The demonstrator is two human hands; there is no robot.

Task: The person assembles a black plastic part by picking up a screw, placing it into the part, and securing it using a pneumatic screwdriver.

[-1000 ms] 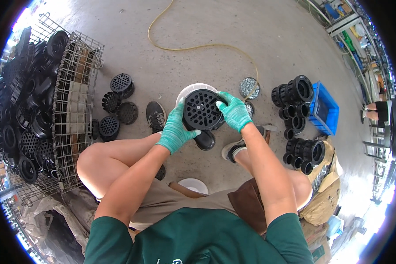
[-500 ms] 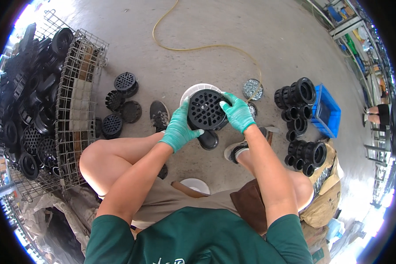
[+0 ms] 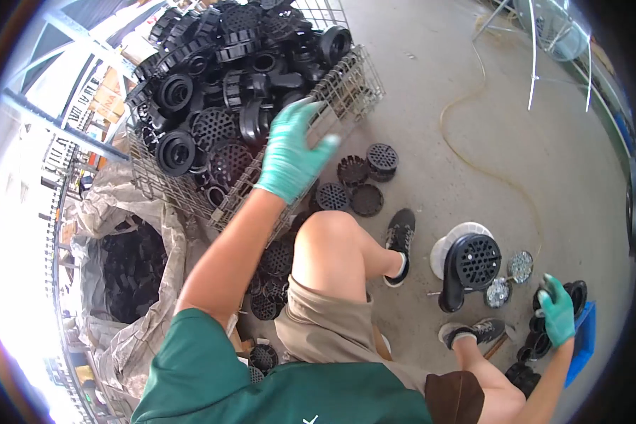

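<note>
Two gloved hands are spread wide apart. One white mark shows on the green shirt, cut off at the near edge; the cartons on the far left carry large print.

The left hand is open, thumb well away from the fingers and slightly blurred, over the right rim of the wire basket. Its fingertips are close to the black fittings heaped inside, too many to count; no piece shows in its grasp, and contact cannot be told. The right hand, on the right, has its fingers partly bent beside the black rings; whether it grips one cannot be told.

One black grated housing, its spout toward the near side, sits on one round white stand, right of centre and between the hands. Two small dishes of metal pieces stand just right of it. Four round black pieces can be counted on the floor between basket and left shoe. One blue bin lies near right, partly behind the right forearm.
</note>
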